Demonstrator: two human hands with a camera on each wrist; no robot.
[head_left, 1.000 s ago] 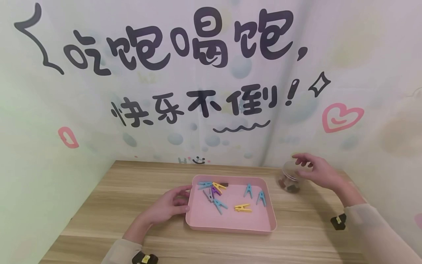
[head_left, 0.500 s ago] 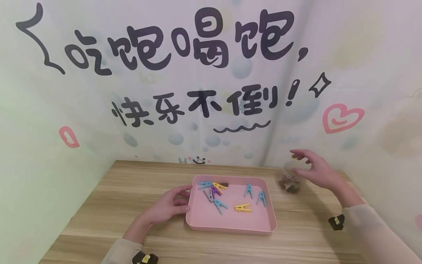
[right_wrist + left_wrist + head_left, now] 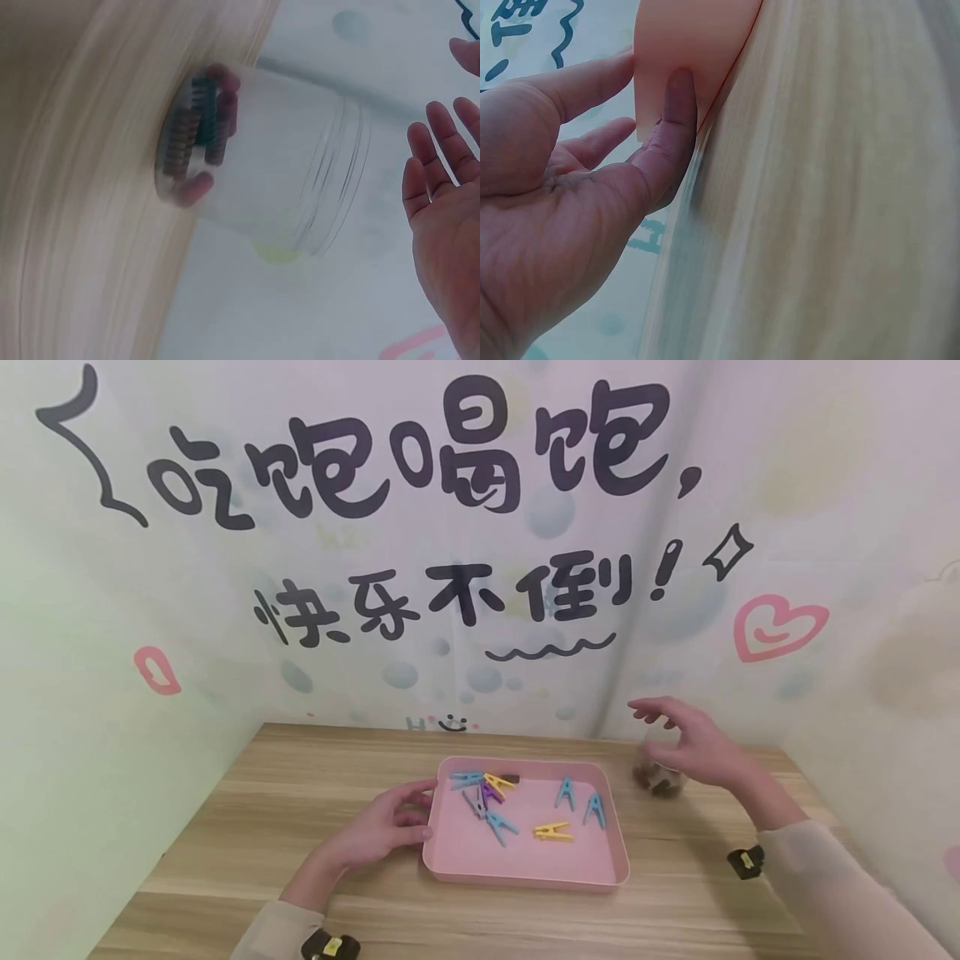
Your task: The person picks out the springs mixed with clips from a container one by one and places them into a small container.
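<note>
My left hand (image 3: 375, 831) touches the left wall of a pink tray (image 3: 480, 867) with relaxed fingertips; the left wrist view shows the fingers against the tray's side (image 3: 705, 34). Several clothespins lie in the tray, among them a yellow clothespin (image 3: 552, 832), a blue one (image 3: 500, 828) and a purple one (image 3: 491, 795). My right hand (image 3: 701, 743) hovers above a clear jar (image 3: 662, 783), partly hiding it, fingers loosely spread and holding nothing. In the right wrist view the lidless jar (image 3: 277, 165) has ridged brown and dark green pieces and red pieces at its bottom.
A small dark brown piece (image 3: 513, 779) lies at the tray's back wall. Everything stands on a wood-grain table (image 3: 300, 777). A printed cloth backdrop (image 3: 450, 693) hangs right behind the table's back edge, close to the jar.
My right hand has shifted left and slightly up over the jar, covering more of it in the head view. The left hand, tray and clothespins have not moved.
</note>
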